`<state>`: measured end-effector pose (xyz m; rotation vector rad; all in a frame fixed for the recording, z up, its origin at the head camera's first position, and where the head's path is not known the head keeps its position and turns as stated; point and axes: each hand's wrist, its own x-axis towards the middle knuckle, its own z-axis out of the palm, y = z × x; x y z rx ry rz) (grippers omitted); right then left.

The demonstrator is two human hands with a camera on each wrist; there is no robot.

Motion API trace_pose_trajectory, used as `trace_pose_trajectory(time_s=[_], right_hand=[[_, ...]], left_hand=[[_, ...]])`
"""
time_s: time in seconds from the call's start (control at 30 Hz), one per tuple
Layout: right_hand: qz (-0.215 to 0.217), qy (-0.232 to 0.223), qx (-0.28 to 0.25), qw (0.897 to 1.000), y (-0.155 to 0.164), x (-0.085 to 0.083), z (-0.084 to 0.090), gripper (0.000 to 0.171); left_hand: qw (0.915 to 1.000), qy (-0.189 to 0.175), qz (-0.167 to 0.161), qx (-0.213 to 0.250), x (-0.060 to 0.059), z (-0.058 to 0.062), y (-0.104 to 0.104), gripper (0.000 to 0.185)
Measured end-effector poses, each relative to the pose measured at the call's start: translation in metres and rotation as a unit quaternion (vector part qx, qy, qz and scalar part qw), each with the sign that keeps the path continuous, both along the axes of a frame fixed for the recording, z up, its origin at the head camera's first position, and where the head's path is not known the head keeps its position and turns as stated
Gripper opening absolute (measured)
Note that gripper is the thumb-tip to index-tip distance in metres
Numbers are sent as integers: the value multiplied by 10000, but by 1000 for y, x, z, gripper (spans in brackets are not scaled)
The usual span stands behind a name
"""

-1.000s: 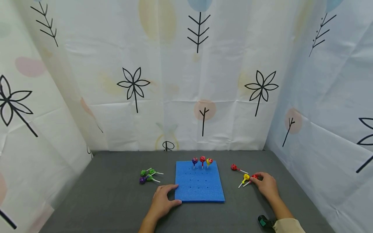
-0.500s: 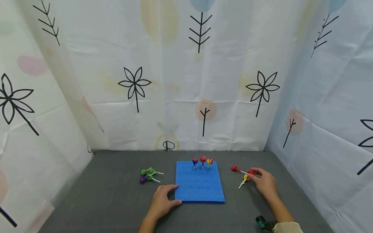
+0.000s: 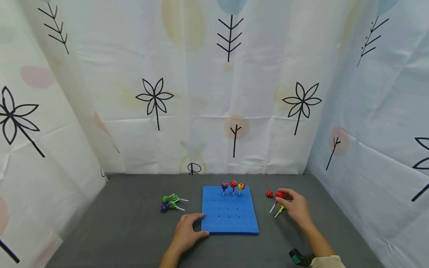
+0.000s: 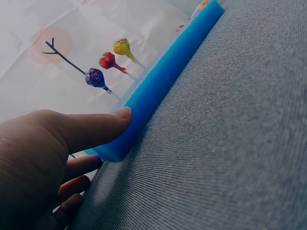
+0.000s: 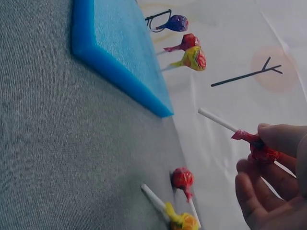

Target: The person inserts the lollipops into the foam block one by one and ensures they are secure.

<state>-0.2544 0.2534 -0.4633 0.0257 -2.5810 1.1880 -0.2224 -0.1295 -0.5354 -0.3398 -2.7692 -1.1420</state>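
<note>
A blue foam board (image 3: 229, 210) with rows of small holes lies on the grey table; a purple, a red and a yellow lollipop (image 3: 233, 185) stand in its far row. My left hand (image 3: 187, 230) rests at the board's near left corner, thumb (image 4: 103, 125) pressed on its edge (image 4: 163, 81). My right hand (image 3: 295, 207), to the right of the board, pinches a red lollipop (image 3: 279, 195) by its head (image 5: 259, 147), lifted off the table with the stick pointing down-left. Below it lie a red lollipop (image 5: 183, 179) and a yellow one (image 5: 181, 220).
Green and purple lollipops (image 3: 169, 201) lie in a cluster left of the board. Patterned white curtains (image 3: 214, 93) close in the table at the back and both sides. A dark wrist device (image 3: 297, 257) shows at the bottom right.
My right hand picked the red lollipop up from the table and moved it left and away, off the yellow one. My left hand has not moved.
</note>
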Motion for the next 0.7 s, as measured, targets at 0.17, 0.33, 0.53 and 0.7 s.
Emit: trace_pose_trajectory(time_s=[0.17,0.33,0.53,0.7], right_hand=[[306,128,-301,9990,-9,-2,-2,37],[507,322,-572,9966,-18,-6,-7,33],[608,375,-693,9950,-29,-10,-8,31],[610,247,-725,9952,-38,-11,-8,31]], left_hand=[[10000,21,-1,21,0,0,0,60],[10000,-17,-22,-43,0,0,0,61],[10000,6,-7,-44,-1,-1,0,60],[10000,-32,48,10,-1,-1,0,60]])
